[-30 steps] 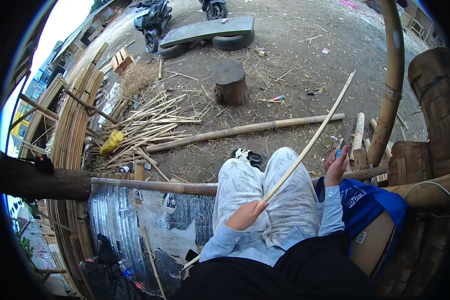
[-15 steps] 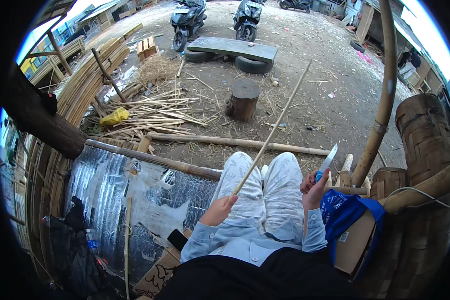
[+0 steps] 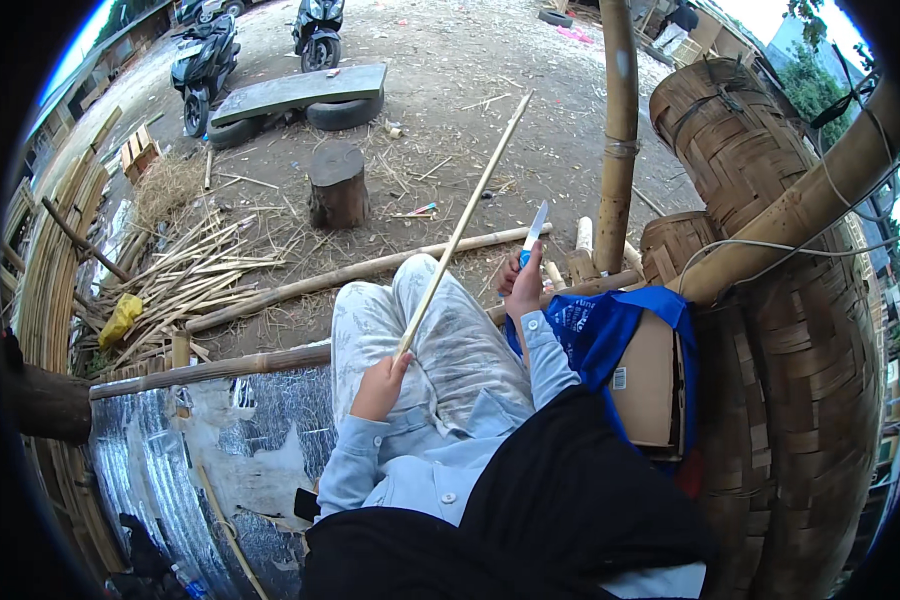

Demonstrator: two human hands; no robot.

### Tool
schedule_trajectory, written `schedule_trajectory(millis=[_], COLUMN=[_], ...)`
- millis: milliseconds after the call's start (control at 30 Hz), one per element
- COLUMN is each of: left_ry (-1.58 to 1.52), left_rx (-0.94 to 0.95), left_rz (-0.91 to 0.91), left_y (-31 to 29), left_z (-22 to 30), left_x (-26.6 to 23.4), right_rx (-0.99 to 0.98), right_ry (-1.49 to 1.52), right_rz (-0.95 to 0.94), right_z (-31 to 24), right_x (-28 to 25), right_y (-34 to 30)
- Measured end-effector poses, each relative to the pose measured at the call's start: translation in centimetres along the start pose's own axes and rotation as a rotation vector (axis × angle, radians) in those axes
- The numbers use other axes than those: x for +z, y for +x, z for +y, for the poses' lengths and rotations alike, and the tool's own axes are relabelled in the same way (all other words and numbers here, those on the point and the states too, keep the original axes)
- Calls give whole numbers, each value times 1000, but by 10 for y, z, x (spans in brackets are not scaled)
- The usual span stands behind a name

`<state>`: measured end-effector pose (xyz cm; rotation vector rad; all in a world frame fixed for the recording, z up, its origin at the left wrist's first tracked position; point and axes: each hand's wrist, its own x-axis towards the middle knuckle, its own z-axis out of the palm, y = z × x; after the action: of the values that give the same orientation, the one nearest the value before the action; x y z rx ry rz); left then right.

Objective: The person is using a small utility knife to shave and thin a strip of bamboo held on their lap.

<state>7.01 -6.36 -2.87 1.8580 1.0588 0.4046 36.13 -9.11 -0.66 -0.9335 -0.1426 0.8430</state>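
My left hand (image 3: 380,385) is closed round the lower end of a long, pale bamboo strip (image 3: 462,226) above my lap. The strip slants up and away to the right, its far end out over the dirt ground. To its right, my right hand (image 3: 522,286) grips a knife (image 3: 536,226) by its blue handle, blade pointing up. The blade and the strip are apart. Beside my right forearm sits a blue bag (image 3: 582,326) with a brown cardboard box (image 3: 642,385) in it.
A bamboo post (image 3: 618,150) and large woven bamboo rolls (image 3: 740,160) stand on the right. Silvery foil sheeting (image 3: 240,440) covers the seat at left. Ahead are a bamboo rail (image 3: 355,272), a wooden stump (image 3: 339,190), scattered bamboo strips (image 3: 202,262) and a slab bench on tyres (image 3: 295,98).
The view has swung to the right, so the surroundings sit further left and more of the woven rolls shows. Both hands keep their holds on the strip and the knife.
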Motion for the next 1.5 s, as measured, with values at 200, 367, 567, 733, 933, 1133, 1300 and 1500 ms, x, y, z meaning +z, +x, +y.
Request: schedule_trajectory(millis=[200,367,567,733,933,1133,1300,1500], left_ry=[348,381,446,397,450,473,488,504], left_rx=[38,23,55,17,-29,-81,-82,-66], left_rz=[-186,-209,-127,-158,-163,-222,-240,-193], left_y=[5,9,8,5,8,7,10,6], left_z=[1,22,23,13,18,23,18,22], left_x=[-1,2,4,2,7,7,6,11], right_rx=[137,-200,-297,-499,-499,-447,-455,-503], right_ry=[-537,-1131,-1468,-1731,-1908,-2014,-1984,-2058], right_rz=[-116,-154,-35,-247,-195,-101,-335,-119], right_z=[37,21,31,20,14,-10,1,-18], right_x=[-46,-29,-28,-26,-18,-34,-27,-46], right_y=[-39,-71,-68,-65,-56,-25,-41,-1])
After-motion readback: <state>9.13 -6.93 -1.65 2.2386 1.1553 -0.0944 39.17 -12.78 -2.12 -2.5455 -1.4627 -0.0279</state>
